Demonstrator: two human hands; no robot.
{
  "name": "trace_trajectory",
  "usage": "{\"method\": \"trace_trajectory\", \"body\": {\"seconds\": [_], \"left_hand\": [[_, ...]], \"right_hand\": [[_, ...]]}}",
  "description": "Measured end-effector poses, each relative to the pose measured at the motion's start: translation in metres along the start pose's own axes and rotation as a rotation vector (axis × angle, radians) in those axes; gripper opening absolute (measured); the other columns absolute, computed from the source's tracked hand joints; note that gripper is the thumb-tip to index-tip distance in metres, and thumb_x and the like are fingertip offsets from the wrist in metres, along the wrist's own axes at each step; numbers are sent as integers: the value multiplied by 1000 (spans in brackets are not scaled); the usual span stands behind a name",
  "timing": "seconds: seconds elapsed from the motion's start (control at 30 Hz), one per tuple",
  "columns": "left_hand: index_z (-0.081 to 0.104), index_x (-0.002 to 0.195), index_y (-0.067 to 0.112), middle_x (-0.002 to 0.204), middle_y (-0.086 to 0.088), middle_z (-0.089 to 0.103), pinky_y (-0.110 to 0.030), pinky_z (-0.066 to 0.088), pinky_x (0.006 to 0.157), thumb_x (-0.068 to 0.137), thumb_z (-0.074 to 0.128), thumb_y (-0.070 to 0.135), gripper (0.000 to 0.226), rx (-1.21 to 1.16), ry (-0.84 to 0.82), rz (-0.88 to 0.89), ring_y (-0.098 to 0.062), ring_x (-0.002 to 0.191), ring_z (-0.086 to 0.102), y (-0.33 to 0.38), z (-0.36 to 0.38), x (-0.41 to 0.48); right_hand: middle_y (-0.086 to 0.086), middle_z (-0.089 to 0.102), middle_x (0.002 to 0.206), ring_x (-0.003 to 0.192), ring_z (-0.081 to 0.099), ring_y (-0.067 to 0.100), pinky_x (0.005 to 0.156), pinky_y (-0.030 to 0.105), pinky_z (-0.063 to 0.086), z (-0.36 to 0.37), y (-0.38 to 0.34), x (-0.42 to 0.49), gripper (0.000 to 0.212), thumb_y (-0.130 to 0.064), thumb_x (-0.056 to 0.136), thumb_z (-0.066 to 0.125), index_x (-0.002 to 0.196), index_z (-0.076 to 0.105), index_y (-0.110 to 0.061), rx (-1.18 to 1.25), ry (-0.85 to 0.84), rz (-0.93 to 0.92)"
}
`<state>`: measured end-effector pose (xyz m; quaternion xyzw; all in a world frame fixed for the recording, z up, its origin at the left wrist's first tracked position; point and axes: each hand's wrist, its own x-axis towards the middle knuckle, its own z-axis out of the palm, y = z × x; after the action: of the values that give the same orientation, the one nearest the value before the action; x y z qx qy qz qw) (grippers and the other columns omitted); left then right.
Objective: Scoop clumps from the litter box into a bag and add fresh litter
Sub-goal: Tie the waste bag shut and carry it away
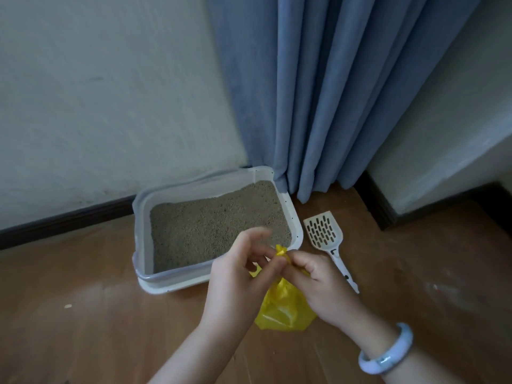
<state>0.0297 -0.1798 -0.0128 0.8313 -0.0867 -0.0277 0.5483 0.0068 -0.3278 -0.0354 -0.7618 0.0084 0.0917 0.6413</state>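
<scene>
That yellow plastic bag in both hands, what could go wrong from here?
1. The thin yellow plastic bag is pinched only at its top by the left hand and right hand; it might slip or tear.
2. The white slotted plastic scoop lies on the wooden floor and could be knocked.

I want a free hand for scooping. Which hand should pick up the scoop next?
Probably the right hand: the scoop lies on the floor on its side, right of the litter box. Both hands now pinch the yellow bag.
</scene>
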Motion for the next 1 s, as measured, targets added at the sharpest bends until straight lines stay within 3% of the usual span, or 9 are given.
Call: {"method": "trace_trajectory", "body": {"seconds": [0.07,0.2,0.37,0.53,0.63,0.7,0.8,0.9,1.0], "left_hand": [[65,98,38,81,16,65,-13,45,68,73,73,27,29,12,-46,29,-5,71,60,36,-15,2],[69,82,32,73,10,62,-11,43,63,76,70,28,7,81,-96,63,-8,72,60,127,-53,7],[66,83,33,79,13,59,-11,40,63,78,67,32,6,134,-120,101,-5,76,58,259,-101,9],[65,87,36,89,16,60,-7,37,62,78,63,41,10,135,-84,116,-2,80,57,388,-148,7],[66,84,36,96,20,64,-10,41,68,79,64,32,7,83,-44,90,-1,84,59,456,-176,8],[67,84,35,98,19,68,-22,48,75,79,64,33,7,3,-39,43,-3,85,62,496,-191,7],[67,85,35,86,15,72,-42,54,75,82,67,30,6,-42,-29,-24,-8,82,67,551,-208,5],[67,79,36,77,17,70,-34,54,73,84,69,17,19,-24,17,-16,-2,79,66,596,-216,2],[66,72,34,71,19,68,-26,49,68,83,69,18,19,-37,59,-16,3,73,63,627,-215,-2]], "right_hand": [[9,71,88,85,67,19,76,43,51,-7,-37,-8,25,-41,90,54,95,71,-23,-12,12,6],[15,66,80,77,63,27,71,56,48,-28,-127,-26,49,-63,85,49,92,67,-18,-93,19,15],[-2,68,97,97,62,8,84,30,48,-57,-255,-52,35,-52,78,61,98,70,-25,-24,37,32],[-22,60,113,115,49,-5,93,9,33,-82,-356,-82,36,-42,66,70,98,69,-25,-58,127,32],[-22,56,119,118,49,1,96,17,36,-94,-408,-102,36,-46,62,70,97,66,-36,-58,160,50],[-21,52,123,120,46,0,98,17,35,-100,-439,-116,41,-48,61,70,101,60,-44,-77,173,52],[-19,50,126,119,46,-3,96,14,34,-110,-482,-137,44,-50,60,71,102,60,-42,-63,189,53],[-17,52,126,120,47,0,100,21,35,-120,-514,-157,50,-51,60,75,106,61,-34,-1,201,43],[-12,53,127,119,49,3,100,24,39,-127,-535,-180,68,-56,59,79,117,55,-30,52,184,31]]}}
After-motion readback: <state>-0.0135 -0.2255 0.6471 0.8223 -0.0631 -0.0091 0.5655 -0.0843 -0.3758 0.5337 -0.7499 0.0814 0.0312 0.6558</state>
